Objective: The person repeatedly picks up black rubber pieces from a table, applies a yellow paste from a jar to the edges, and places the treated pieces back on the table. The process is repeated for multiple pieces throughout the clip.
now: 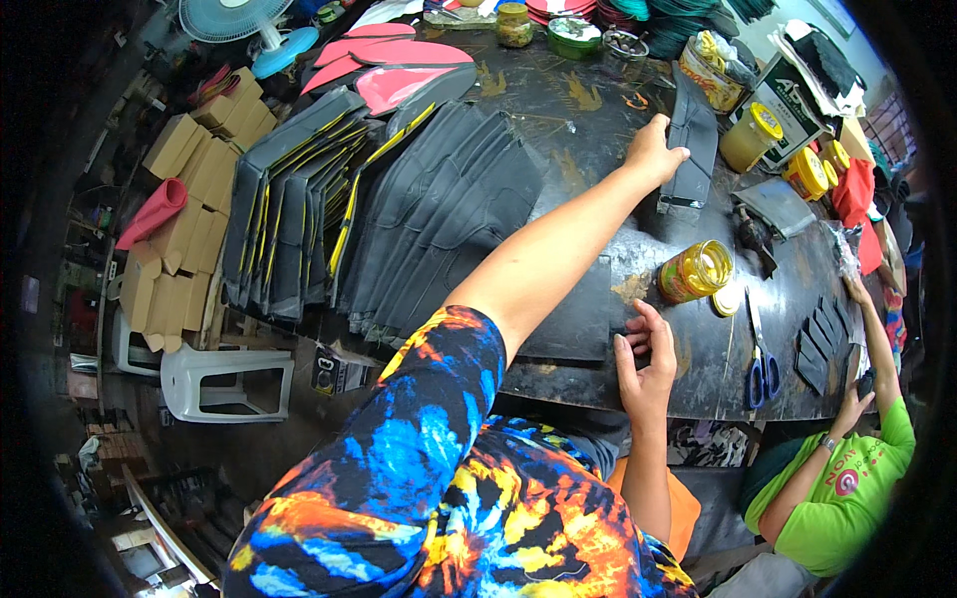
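My left hand (655,156) reaches across the dark table, its fingers closed on the edge of a long black block-like bundle (693,145). Whether the bundle is one piece or several layers, I cannot tell. Near the front edge my right hand (650,361) is raised with fingers loosely bent and apart, nothing visible in it. Just beyond it a glass jar with a yellow label (690,274) stands uncovered, slightly tilted in the view, beside a pale round lid (727,299). Blue-handled scissors (762,364) lie to the right of that hand.
Overlapping black sheet-like pieces (429,219), some yellow-edged, fill the table's left, with pink-and-black pieces (399,75) behind. Yellow-lidded tubs (750,138) stand at right. A co-worker in a green shirt (847,488) sits right, near small black pieces (822,339). A white stool (227,384) stands left.
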{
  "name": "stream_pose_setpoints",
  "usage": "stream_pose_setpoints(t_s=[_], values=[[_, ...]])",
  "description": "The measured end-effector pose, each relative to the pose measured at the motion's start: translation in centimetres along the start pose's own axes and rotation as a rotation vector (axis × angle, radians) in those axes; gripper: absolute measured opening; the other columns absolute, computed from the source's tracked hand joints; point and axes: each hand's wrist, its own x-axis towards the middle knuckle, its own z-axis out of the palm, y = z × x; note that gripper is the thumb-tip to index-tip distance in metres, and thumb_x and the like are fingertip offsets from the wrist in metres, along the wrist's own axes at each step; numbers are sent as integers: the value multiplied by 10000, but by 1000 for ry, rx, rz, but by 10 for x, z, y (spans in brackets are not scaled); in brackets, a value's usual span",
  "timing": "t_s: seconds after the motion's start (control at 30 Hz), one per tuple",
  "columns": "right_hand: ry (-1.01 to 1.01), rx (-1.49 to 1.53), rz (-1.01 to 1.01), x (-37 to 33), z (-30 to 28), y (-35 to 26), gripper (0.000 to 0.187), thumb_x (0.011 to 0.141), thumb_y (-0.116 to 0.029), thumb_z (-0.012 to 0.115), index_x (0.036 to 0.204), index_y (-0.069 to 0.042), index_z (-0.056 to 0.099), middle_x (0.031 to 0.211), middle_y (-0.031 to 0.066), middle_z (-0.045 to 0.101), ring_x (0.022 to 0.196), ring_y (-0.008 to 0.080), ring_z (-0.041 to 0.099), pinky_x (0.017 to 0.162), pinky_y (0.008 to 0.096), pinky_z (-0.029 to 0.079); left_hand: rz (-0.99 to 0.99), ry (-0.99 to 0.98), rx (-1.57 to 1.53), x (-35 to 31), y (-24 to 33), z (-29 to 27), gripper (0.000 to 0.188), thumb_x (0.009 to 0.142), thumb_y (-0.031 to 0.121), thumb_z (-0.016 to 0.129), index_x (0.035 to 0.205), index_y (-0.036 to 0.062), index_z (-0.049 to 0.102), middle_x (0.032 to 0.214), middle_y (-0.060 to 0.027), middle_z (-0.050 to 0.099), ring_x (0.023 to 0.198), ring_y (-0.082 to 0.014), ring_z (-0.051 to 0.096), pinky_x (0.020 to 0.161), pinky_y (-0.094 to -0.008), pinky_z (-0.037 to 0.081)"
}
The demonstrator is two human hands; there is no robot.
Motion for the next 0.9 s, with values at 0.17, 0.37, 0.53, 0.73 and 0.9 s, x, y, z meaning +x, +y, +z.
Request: stream_pose_setpoints(t_s=[0.17, 0.37, 0.53, 0.73, 0.9], values=[[-10, 7, -10, 1, -2, 2, 516, 850, 16, 710, 1350, -53, 602, 1008, 59, 605, 799, 135, 614, 736, 269, 469, -121, -293, 411, -24, 24, -18, 676, 866, 383, 769, 1306, -82, 553, 1281, -302, 648, 1233, -409, 622, 1072, -463, 481], [24, 54, -22, 0, -4, 0, 412, 822, 0, 762, 1224, -41, 682, 1003, 72, 614, 797, 138, 620, 725, 265, 490, 261, -316, 1064, -49, 65, -161, 537, 771, 409, 841, 1091, 25, 644, 1084, -189, 710, 1059, -382, 676, 886, -499, 550], [272, -237, -315, 18, -51, -22, 380, 746, -78, 867, 1099, -48, 729, 1065, 104, 642, 1010, 262, 619, 858, 364, 518, -14, -455, 1393, -97, 66, -240, 791, 618, 637, 873, 1015, -21, 684, 1070, -216, 730, 1064, -375, 699, 928, -468, 549], [150, -868, -399, 78, -106, -42, 526, 689, -436, 882, 1108, -132, 792, 1461, 135, 558, 1323, 356, 503, 1093, 477, 382, 128, -240, 1113, -115, 61, -235, 635, 676, 399, 912, 1085, -15, 659, 1047, -230, 720, 1026, -389, 698, 895, -461, 543], [-42, -950, -307, 97, -101, -42, 546, 666, -493, 878, 1083, -146, 819, 1504, 132, 533, 1395, 356, 441, 1109, 499, 355, 167, -179, 786, -115, 58, -246, 548, 741, 279, 878, 1137, -30, 657, 1102, -248, 714, 1074, -401, 683, 943, -453, 532]])
